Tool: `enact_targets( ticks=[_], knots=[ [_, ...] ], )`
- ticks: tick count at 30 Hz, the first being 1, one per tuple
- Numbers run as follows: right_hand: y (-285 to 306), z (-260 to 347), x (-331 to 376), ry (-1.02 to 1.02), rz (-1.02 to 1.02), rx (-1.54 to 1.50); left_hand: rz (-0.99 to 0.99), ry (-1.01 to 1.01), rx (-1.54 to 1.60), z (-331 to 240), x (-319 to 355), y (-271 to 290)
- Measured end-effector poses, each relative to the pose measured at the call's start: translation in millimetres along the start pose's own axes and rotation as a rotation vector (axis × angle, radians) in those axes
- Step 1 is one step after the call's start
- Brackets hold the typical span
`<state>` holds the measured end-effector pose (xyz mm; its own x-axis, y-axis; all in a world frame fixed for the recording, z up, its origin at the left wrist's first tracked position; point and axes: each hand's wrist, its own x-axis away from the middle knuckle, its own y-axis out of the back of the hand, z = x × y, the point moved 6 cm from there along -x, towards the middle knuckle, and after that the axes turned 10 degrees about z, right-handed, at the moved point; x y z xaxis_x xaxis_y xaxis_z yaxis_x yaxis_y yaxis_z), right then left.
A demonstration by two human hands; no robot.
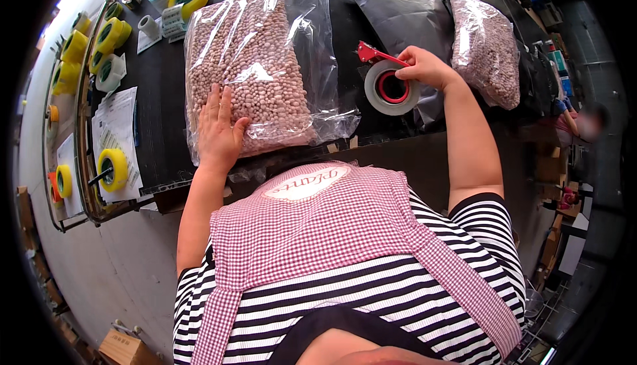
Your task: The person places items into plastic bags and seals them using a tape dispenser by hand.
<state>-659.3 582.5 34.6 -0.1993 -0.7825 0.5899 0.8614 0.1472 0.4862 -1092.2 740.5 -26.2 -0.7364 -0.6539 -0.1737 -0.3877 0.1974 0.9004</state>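
A clear plastic bag full of pinkish-brown pellets (pixel 255 60) lies on the black table in front of me. My left hand (pixel 219 126) rests flat on the bag's near left corner, fingers stretched out. The bag's loose clear film (pixel 318 53) spreads along its right side. My right hand (pixel 424 68) grips a red tape dispenser (pixel 379 53), closed around its handle. The dispenser carries a large roll of tape (pixel 373 90) with a red hub. It is held to the right of the bag, over the table.
Another filled bag (pixel 484 47) lies at the far right, beside flat clear film (pixel 405 17). Yellow tape rolls (pixel 109 33) stand along a metal rail on the left. Papers (pixel 119 133) bear another yellow roll (pixel 113 169). A person (pixel 577 123) is at the right, farther off.
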Motion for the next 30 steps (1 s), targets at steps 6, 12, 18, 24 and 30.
enact_targets(
  ticks=[6, 12, 18, 24, 30],
  knots=[
    [-34.8, -79.1, -36.9, 0.037, -0.107, -0.571, -0.083, -0.104, -0.112, -24.0, 1.8, 22.3],
    [-33.9, 33.2, -22.6, 0.311, -0.631, 0.534, 0.345, 0.202, 1.095, -46.1, 41.8, -14.3],
    [-106.4, 178.0, -84.3, 0.833, -0.162, 0.596, 0.635, 0.992, 1.763, -45.2, 75.8, -48.3],
    [-184.8, 189.3, -121.2, 0.606, -0.117, 0.806, 0.237, 1.081, 1.759, -39.4, 81.1, -58.3],
    [-231.3, 199.8, -48.5, 0.570, 0.108, 0.784, -0.297, 0.881, 1.451, 92.5, 104.2, -2.6]
  ],
)
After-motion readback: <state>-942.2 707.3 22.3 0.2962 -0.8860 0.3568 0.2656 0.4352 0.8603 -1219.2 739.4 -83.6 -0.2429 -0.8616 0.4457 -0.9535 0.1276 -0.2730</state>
